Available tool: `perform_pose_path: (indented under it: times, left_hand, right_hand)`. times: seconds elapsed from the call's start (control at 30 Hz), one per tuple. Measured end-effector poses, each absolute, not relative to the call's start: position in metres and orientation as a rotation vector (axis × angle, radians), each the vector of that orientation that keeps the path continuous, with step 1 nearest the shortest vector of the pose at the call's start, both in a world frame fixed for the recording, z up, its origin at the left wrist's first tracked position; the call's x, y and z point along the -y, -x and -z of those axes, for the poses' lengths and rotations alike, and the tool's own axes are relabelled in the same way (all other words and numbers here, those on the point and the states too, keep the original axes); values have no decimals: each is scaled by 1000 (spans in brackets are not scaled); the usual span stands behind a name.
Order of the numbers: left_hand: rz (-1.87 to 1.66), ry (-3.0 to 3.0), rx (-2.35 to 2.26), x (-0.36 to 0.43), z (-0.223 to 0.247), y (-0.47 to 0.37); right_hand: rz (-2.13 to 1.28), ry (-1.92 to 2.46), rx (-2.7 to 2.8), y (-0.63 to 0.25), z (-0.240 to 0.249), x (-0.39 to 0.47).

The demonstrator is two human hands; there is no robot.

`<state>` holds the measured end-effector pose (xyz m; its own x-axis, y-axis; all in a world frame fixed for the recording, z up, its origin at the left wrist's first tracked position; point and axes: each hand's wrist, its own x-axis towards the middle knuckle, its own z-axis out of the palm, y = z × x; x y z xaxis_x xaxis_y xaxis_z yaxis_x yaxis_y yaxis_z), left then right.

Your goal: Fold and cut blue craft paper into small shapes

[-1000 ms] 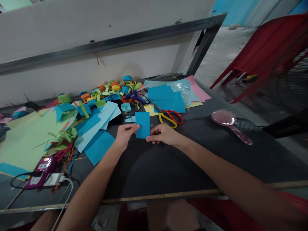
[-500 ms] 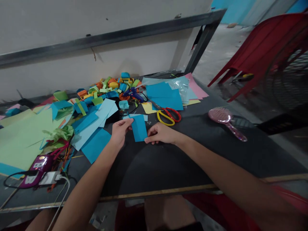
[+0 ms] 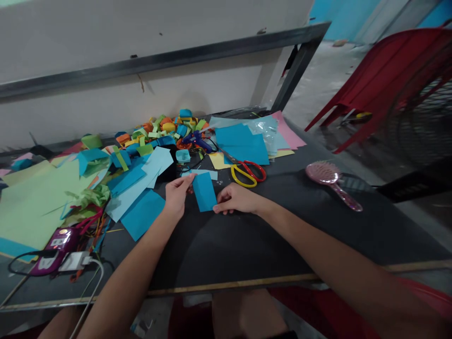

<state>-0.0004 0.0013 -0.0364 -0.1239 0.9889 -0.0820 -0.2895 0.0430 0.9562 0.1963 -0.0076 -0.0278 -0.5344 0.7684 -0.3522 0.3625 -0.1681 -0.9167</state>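
A small blue paper rectangle (image 3: pixel 205 192) is held up between my two hands, above the dark table (image 3: pixel 226 254). My left hand (image 3: pixel 177 195) pinches its upper left corner. At its lower right corner, my right hand (image 3: pixel 235 198) grips the edge between thumb and fingers. Scissors (image 3: pixel 249 173) with one red and one yellow handle lie just behind my right hand. A light blue paper strip (image 3: pixel 210 174) lies behind the held piece.
Folded colourful paper pieces (image 3: pixel 168 127) are heaped at the back beside a blue glue gun (image 3: pixel 197 139). Blue sheets (image 3: pixel 243 143) lie right of them. Green paper (image 3: pixel 35 202) and a purple device (image 3: pixel 58 249) are at left, a pink hairbrush (image 3: pixel 332 181) at right.
The view has shifted slightly, so the scene sits a little lower. The blue rectangle looks a bit narrower and more tilted; both hands keep their hold on it.
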Motion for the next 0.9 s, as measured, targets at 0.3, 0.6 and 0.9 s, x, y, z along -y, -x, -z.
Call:
perform_pose_path:
  times: [0.3,0.6,0.9]
  left_hand:
    - [-1122,-1105,-1110,4,28,0]
    - [-1049,-1102,-1112,2,29,2]
    - [-1042,-1242,-1070,1,36,-1]
  right_hand:
    - [-1727,1226,1735,-198,39,3]
    - [-1417,1189,1512,-191,45,2]
    - [-1346,1147,1429,-191,49,-2]
